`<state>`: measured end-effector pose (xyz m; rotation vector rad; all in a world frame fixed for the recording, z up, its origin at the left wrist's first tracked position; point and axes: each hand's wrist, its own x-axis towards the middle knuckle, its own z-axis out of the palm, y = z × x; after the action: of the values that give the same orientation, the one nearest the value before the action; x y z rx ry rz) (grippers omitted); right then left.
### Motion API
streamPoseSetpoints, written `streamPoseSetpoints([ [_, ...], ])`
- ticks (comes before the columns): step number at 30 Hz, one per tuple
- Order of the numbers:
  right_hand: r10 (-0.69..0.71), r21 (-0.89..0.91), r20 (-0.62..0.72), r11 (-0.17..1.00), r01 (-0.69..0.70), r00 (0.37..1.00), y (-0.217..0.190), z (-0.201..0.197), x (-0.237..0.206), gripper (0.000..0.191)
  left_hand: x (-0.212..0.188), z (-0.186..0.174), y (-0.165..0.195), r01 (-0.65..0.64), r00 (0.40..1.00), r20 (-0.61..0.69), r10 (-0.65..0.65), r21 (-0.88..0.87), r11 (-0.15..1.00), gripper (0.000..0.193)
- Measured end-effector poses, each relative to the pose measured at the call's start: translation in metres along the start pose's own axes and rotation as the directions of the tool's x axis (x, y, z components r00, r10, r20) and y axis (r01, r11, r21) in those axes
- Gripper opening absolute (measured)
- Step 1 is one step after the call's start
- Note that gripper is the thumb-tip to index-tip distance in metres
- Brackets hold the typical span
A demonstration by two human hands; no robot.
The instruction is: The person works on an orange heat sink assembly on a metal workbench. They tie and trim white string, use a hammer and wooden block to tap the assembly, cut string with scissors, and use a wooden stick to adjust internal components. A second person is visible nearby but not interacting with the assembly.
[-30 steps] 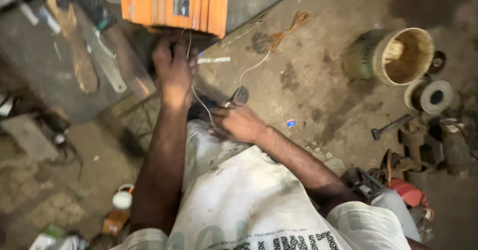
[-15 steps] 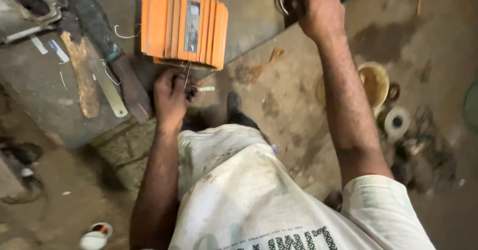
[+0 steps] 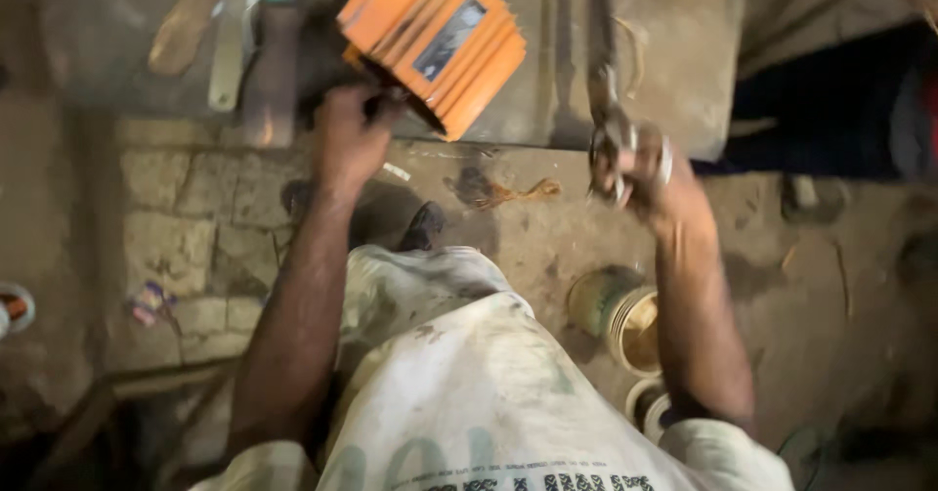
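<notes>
Currently the orange ribbed unit (image 3: 435,43) lies on the far metal slab (image 3: 684,51), its near edge pinched by the closed left hand (image 3: 350,139). The right hand (image 3: 635,169) is clenched around a blurred metal tool (image 3: 604,90); the unit is best kept pinned flat while the tool is lowered squarely.

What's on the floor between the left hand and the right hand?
In the head view, between left hand and right hand: a dark stain with a tangle of orange wire on the floor.
</notes>
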<state>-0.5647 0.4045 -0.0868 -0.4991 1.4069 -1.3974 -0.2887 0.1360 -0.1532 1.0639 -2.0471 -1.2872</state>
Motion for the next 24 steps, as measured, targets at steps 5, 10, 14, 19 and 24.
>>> streamPoseSetpoints([
  [5,-0.195,-0.373,0.247,0.885,0.279,0.949,0.031,0.043,-0.053,0.048,0.001,0.007,-0.018,-0.095,0.994,0.027,0.106,-0.273,0.957,0.022],
  [10,-0.201,-0.255,0.201,0.934,0.249,0.959,0.081,0.059,-0.069,0.032,0.005,0.011,-0.031,-0.063,0.998,-0.001,0.065,-0.210,0.976,0.020],
  [14,-0.169,-0.555,0.431,0.725,0.408,0.887,0.095,0.059,-0.075,0.040,0.005,0.003,-0.031,-0.064,0.996,0.040,0.076,-0.246,0.967,0.019],
  [19,0.285,-0.702,0.318,0.712,0.022,0.904,0.082,0.073,-0.074,0.037,0.001,-0.005,-0.028,-0.033,0.996,0.073,0.057,-0.298,0.954,0.019],
  [24,0.535,-0.611,0.043,0.682,-0.402,0.843,0.059,0.099,-0.063,0.051,-0.008,-0.007,-0.029,-0.156,0.987,-0.023,0.159,-0.372,0.915,0.015],
])
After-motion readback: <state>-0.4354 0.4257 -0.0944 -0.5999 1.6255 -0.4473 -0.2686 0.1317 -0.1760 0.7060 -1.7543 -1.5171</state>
